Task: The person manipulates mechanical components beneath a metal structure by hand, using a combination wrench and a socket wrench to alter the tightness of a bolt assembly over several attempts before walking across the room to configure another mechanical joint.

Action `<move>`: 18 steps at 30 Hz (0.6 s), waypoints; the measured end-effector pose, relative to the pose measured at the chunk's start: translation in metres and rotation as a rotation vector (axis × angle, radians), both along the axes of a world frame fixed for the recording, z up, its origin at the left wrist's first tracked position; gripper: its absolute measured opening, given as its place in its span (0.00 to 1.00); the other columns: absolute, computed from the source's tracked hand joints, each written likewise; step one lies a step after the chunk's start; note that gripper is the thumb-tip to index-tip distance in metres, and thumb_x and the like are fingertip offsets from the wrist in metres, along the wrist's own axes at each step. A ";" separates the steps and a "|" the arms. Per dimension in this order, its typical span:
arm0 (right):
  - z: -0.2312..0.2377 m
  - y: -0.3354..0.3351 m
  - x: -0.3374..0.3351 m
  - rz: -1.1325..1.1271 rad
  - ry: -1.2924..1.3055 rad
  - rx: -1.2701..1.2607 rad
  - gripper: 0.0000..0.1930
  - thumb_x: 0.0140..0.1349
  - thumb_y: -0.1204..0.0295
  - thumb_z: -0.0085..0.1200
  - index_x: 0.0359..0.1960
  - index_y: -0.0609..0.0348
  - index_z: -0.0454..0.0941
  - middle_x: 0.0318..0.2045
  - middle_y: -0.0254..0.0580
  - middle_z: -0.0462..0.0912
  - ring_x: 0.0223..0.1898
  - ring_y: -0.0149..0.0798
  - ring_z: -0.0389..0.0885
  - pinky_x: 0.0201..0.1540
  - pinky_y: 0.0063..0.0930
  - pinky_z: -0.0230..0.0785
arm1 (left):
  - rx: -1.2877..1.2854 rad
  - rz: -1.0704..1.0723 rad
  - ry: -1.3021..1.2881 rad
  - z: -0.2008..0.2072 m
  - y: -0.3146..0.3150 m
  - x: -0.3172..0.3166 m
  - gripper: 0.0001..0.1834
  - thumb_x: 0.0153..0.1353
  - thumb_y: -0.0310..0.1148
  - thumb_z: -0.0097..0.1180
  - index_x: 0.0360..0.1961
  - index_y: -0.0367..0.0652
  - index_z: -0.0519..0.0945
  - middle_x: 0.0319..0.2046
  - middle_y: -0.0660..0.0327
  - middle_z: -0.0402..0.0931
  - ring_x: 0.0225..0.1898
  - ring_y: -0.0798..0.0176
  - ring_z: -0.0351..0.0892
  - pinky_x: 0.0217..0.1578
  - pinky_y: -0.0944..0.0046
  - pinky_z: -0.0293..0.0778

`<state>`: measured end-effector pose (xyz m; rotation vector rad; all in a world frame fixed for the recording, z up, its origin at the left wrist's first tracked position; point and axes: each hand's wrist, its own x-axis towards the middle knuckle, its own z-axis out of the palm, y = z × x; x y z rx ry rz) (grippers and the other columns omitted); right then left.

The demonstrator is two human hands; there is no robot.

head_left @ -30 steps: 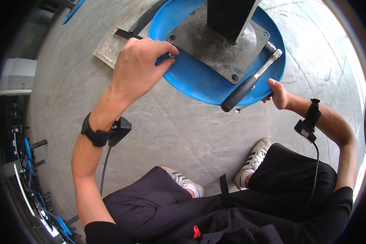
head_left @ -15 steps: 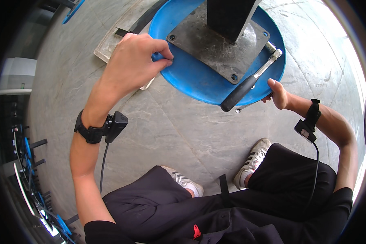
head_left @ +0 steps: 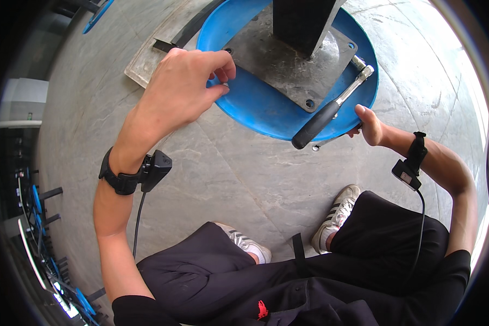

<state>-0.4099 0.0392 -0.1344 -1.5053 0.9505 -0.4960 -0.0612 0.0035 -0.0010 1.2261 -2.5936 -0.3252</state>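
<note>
Well, a grey floor (head_left: 228,174) is spreading below; on the upper middle a round blue dish (head_left: 255,111) is lying, carrying a steel plate (head_left: 288,76) with a black post (head_left: 299,27); this load is probably heavy and stiff, so opposite sides of the rim are offering the safest hold; the left hand (head_left: 182,87) is hanging at the left rim, fingers curling towards the thumb; whether they are pinching something, I cannot tell; a ratchet wrench (head_left: 326,115) is leaning over the near rim, its shiny neck seeming slippery, its black handle better for gripping; the right hand (head_left: 371,126) is staying by the right rim, fingers partly hiding, so its grip is remaining unclear; a thin metal tool (head_left: 321,144) is showing beneath.
</note>
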 end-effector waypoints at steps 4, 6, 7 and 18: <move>0.004 0.003 0.005 -0.036 0.012 -0.010 0.35 0.63 0.39 0.24 0.17 0.57 0.67 0.15 0.31 0.66 0.18 0.28 0.61 0.23 0.23 0.57 | 0.012 -0.001 0.015 0.001 0.000 0.000 0.08 0.45 0.22 0.60 0.30 0.39 0.78 0.25 0.58 0.80 0.31 0.60 0.80 0.40 0.63 0.72; 0.004 0.002 0.003 -0.026 0.008 -0.017 0.35 0.63 0.38 0.24 0.18 0.57 0.68 0.15 0.31 0.66 0.18 0.28 0.62 0.23 0.23 0.58 | -0.012 -0.019 0.009 0.001 0.000 0.000 0.08 0.46 0.22 0.60 0.30 0.38 0.78 0.26 0.58 0.80 0.31 0.60 0.80 0.41 0.63 0.72; 0.005 0.002 0.003 -0.016 0.005 -0.025 0.35 0.63 0.38 0.24 0.18 0.57 0.69 0.16 0.32 0.67 0.18 0.28 0.63 0.23 0.23 0.58 | -0.043 -0.029 0.011 0.001 0.000 0.000 0.08 0.46 0.22 0.59 0.30 0.38 0.78 0.26 0.58 0.79 0.31 0.60 0.80 0.41 0.62 0.72; 0.002 0.002 0.001 0.018 -0.008 -0.003 0.35 0.63 0.39 0.24 0.20 0.58 0.70 0.16 0.32 0.68 0.19 0.28 0.63 0.24 0.22 0.58 | -0.119 -0.026 0.047 -0.009 0.005 -0.005 0.09 0.47 0.20 0.58 0.32 0.38 0.77 0.25 0.58 0.77 0.30 0.59 0.79 0.33 0.64 0.73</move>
